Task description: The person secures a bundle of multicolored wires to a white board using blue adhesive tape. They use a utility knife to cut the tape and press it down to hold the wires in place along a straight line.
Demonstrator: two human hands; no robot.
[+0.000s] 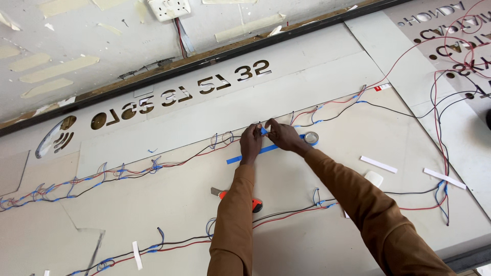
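Both sleeves, brown, come in from the near edge of the white sign panel (307, 66) and reach up to its middle. Left hand (250, 143) and right hand (284, 137) meet there, fingertips almost touching, each pinched shut on the same short piece of blue tape (263, 131) at a joint in the red-and-black wire run (199, 149). Whether the tape is already wrapped round the wire I cannot tell, too small. Tape roll (311, 137) lies flat just right of the right hand, touching or nearly touching the wrist. Loose blue tape strip (245, 155) lies on the panel under both hands, running diagonally toward the roll. Orange-handled utility knife (238, 199) sits nearer the near edge, partly hidden by the left sleeve. Second wire run (291, 211) with blue tape wraps crosses the panel close to the near edge, passing under both forearms. White adhesive strips (379, 164) lie toward the right edge, well apart from the hands, with another white strip (136, 255) near the near-left corner. Cut-out numerals and a phone symbol run along the far part of the panel. Wall socket (169, 8) sits on the wall past the far edge, with a cable hanging down from it.
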